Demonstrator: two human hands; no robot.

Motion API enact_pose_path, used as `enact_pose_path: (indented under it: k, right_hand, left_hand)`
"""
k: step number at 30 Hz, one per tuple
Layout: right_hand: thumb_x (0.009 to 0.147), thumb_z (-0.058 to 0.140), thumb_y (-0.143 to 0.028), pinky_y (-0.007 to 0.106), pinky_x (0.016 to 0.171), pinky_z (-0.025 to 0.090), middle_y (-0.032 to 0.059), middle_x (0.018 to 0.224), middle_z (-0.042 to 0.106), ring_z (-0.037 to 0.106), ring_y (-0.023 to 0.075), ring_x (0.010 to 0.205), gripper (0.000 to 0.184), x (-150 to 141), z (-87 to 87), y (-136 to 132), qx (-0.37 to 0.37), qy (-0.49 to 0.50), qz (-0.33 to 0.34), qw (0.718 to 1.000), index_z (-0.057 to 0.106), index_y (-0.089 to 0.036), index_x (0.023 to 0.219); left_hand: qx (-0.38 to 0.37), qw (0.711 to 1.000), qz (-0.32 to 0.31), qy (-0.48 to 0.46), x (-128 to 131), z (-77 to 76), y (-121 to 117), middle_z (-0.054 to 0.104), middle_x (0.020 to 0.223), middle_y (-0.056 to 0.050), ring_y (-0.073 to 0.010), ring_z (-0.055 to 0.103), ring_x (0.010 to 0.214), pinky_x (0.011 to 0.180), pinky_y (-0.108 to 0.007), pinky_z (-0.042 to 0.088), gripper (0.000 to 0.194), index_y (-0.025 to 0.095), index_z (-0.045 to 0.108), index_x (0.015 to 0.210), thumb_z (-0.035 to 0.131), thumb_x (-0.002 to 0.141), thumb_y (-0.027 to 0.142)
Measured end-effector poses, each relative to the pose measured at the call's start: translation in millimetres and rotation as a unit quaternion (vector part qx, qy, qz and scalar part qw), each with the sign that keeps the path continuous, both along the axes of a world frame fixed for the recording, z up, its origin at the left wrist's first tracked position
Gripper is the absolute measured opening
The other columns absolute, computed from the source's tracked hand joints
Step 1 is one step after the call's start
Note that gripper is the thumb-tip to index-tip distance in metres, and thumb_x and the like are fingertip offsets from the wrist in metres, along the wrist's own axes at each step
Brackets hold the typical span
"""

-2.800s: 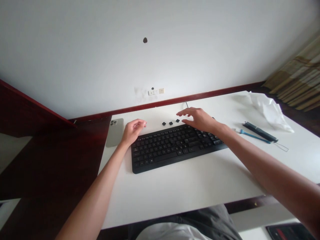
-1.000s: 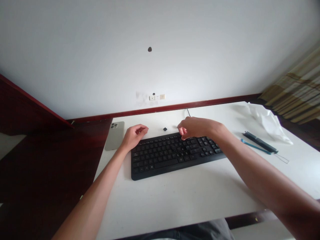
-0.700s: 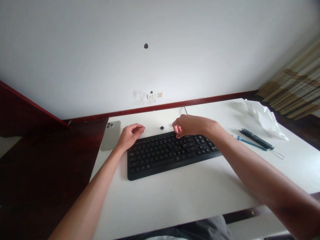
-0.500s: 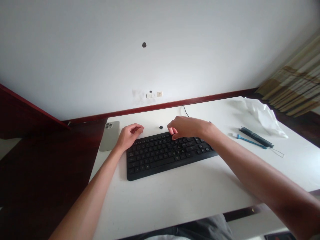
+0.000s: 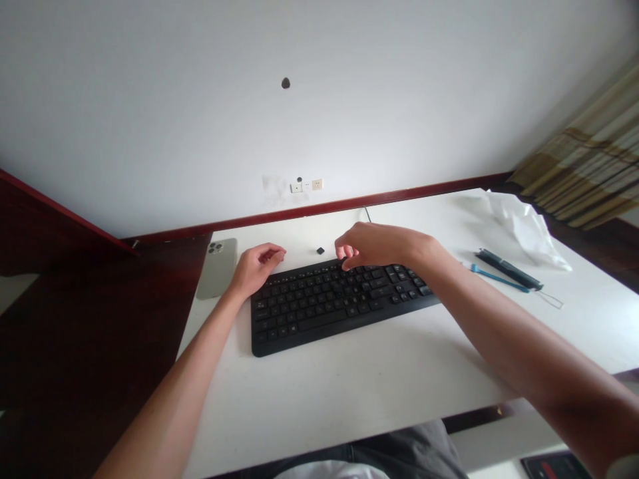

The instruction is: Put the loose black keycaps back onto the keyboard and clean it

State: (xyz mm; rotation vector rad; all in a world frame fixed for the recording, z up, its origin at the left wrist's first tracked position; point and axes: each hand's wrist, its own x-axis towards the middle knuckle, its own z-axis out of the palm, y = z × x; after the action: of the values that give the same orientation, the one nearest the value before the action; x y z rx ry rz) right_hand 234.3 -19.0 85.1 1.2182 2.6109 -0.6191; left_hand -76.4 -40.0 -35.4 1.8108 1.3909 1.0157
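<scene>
Keycap (image 5: 320, 251), the only loose one in view, lies on the desk (image 5: 379, 399) just above my keyboard (image 5: 339, 306). My right hand (image 5: 377, 245) curls narrowly over the top keys, nothing showing in it; my left hand (image 5: 258, 261) rests half-open and empty near my phone (image 5: 217, 268).

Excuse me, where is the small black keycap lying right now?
In the head view, the small black keycap lies on the white desk just behind the black keyboard, between the left hand and the right hand.
</scene>
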Motion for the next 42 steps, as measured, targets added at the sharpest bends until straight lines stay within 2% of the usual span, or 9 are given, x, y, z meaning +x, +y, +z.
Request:
enact_pose_path:
  k: [8,12,17,19,22,24,27,32,42]
  right_hand:
    - [0.093,0.064,-0.032,0.034,0.077,0.050,0.0046,0.102,0.079,0.071,0.0210,0.088,0.018,12.2,18.8,-14.1,0.037,0.093,0.017,0.995,0.079,-0.025,0.101]
    - [0.094,0.064,-0.042,0.033,0.078,0.050,0.0042,0.099,0.079,0.070,0.0204,0.088,0.025,38.1,-4.2,-20.9,-0.004,0.187,0.007,0.982,0.080,-0.024,0.099]
    - [0.087,0.068,-0.059,0.033,0.067,0.044,0.0016,0.079,0.073,0.064,0.0194,0.074,0.038,74.5,-37.8,-5.2,-0.084,0.254,-0.110,0.957,0.076,-0.023,0.089]
    - [0.085,0.070,-0.062,0.034,0.069,0.044,0.0021,0.082,0.074,0.065,0.0207,0.077,0.039,77.0,-35.6,5.1,-0.086,0.216,-0.099,0.968,0.075,-0.023,0.088]
    - [0.076,0.077,-0.064,0.037,0.081,0.049,0.0050,0.111,0.077,0.068,0.0280,0.102,0.046,67.7,-16.9,19.4,-0.041,0.143,-0.066,0.987,0.077,-0.027,0.104]
    - [0.071,0.081,-0.065,0.040,0.091,0.051,0.0060,0.134,0.071,0.065,0.0325,0.119,0.065,58.4,-2.1,26.0,-0.009,0.115,-0.063,0.991,0.072,-0.032,0.127]
    - [0.069,0.082,-0.065,0.042,0.095,0.052,0.0059,0.150,0.062,0.063,0.0345,0.126,0.090,47.5,11.9,29.3,-0.058,0.057,-0.057,0.995,0.056,-0.036,0.150]
    - [0.070,0.080,-0.065,0.045,0.096,0.052,0.0076,0.150,0.063,0.063,0.0378,0.127,0.090,40.2,8.1,24.3,-0.084,-0.057,-0.054,0.993,0.057,-0.033,0.151]
    - [0.071,0.080,-0.065,0.046,0.092,0.052,0.0126,0.136,0.070,0.067,0.0392,0.117,0.080,19.5,-0.1,10.5,-0.060,-0.133,-0.030,0.989,0.069,-0.024,0.138]
  left_hand:
    - [0.007,1.000,-0.003,0.013,-0.2,-1.1,0.5,0.079,0.091,-0.005,-0.0206,0.070,0.083,0.079,-0.032,0.050,0.035,0.021,0.078,0.097,0.068,0.094,0.053]
    - [0.006,1.000,-0.010,0.008,0.4,-0.7,0.7,0.079,0.091,-0.005,-0.0210,0.070,0.084,0.079,-0.031,0.051,0.034,0.020,0.078,0.097,0.068,0.094,0.053]
    - [0.007,1.000,-0.014,0.009,0.7,-1.2,0.9,0.079,0.090,-0.006,-0.0213,0.071,0.085,0.079,-0.031,0.051,0.034,0.020,0.079,0.098,0.068,0.094,0.052]
    - [0.006,1.000,-0.014,0.010,0.8,-1.0,0.8,0.079,0.090,-0.006,-0.0211,0.071,0.085,0.079,-0.031,0.051,0.033,0.020,0.079,0.098,0.068,0.094,0.051]
    - [0.001,1.000,-0.010,0.012,0.8,-0.9,0.7,0.079,0.091,-0.006,-0.0215,0.072,0.086,0.080,-0.031,0.051,0.033,0.020,0.079,0.097,0.069,0.094,0.052]
    - [-0.002,1.000,-0.006,0.011,0.7,-0.9,0.8,0.079,0.092,-0.006,-0.0220,0.072,0.086,0.080,-0.032,0.051,0.034,0.020,0.078,0.098,0.069,0.093,0.052]
    - [-0.002,1.000,-0.007,0.010,0.6,-0.5,0.8,0.079,0.091,-0.006,-0.0219,0.072,0.086,0.080,-0.032,0.051,0.036,0.020,0.078,0.098,0.069,0.093,0.054]
    - [-0.004,1.000,-0.013,0.021,1.5,2.2,0.2,0.080,0.094,-0.007,-0.0225,0.072,0.087,0.081,-0.032,0.052,0.037,0.020,0.078,0.099,0.068,0.093,0.055]
    - [-0.009,0.999,-0.012,0.030,1.2,3.2,-1.1,0.080,0.095,-0.007,-0.0234,0.073,0.089,0.082,-0.033,0.052,0.038,0.020,0.078,0.100,0.067,0.094,0.055]
